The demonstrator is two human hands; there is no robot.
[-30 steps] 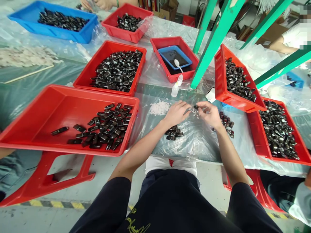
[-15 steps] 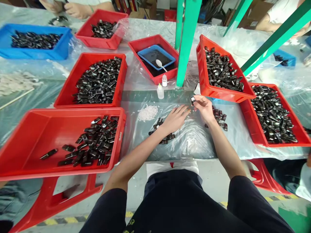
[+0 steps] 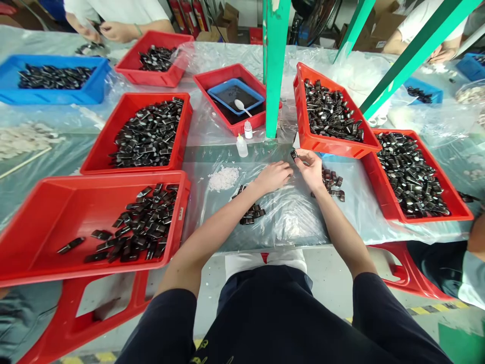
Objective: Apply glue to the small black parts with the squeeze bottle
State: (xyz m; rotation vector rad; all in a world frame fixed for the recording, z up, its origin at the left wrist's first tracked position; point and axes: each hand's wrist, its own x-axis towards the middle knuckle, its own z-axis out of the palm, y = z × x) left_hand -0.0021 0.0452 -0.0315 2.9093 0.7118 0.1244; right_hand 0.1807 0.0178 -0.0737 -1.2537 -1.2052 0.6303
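My right hand [image 3: 309,164] pinches a small glossy black piece [image 3: 294,154] between thumb and fingers, above the plastic-covered table. Just to its left is my left hand [image 3: 275,176], palm down with the fingers bent and drawn together. Whatever those fingertips may hold is hidden. Under and beside my left forearm lies a loose group of black pieces [image 3: 253,214]. A second group of dark pieces [image 3: 332,179] lies to the right of my right wrist. Left of my left hand is a heap of small white bits [image 3: 223,178].
Red bins of black pieces stand left [image 3: 85,202] and right [image 3: 424,220]; another red bin [image 3: 337,144] is tilted. Behind my hands are a dropper bottle [image 3: 241,146], a small white bottle [image 3: 248,130] and a blue tray [image 3: 237,81] with a spoon [image 3: 240,105]. A green post [image 3: 276,76] rises there.
My left hand's fingers, spread flat before, are now bent and drawn together. The black piece in my right hand has turned. The whole view has shifted slightly.
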